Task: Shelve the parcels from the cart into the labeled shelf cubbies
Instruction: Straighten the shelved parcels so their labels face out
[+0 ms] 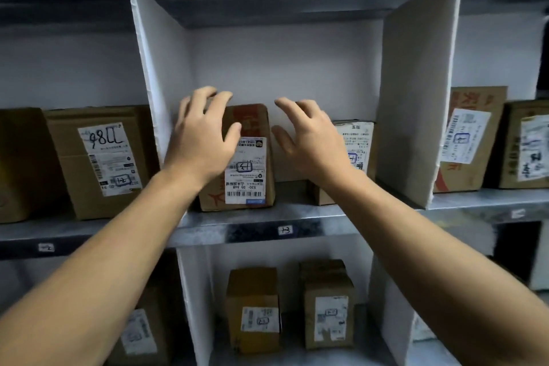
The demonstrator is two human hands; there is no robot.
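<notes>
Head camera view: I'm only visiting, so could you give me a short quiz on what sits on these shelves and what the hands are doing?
1. True or false: the right hand grips a parcel.
2. How many parcels stand in the middle cubby, between the white dividers? A) one B) two C) four
3. Fill in: the red-taped parcel stands to the ___ of the neighbouring parcel.
Key: 1 false, its fingers are spread and hold nothing. 2 B. 3 left.
</notes>
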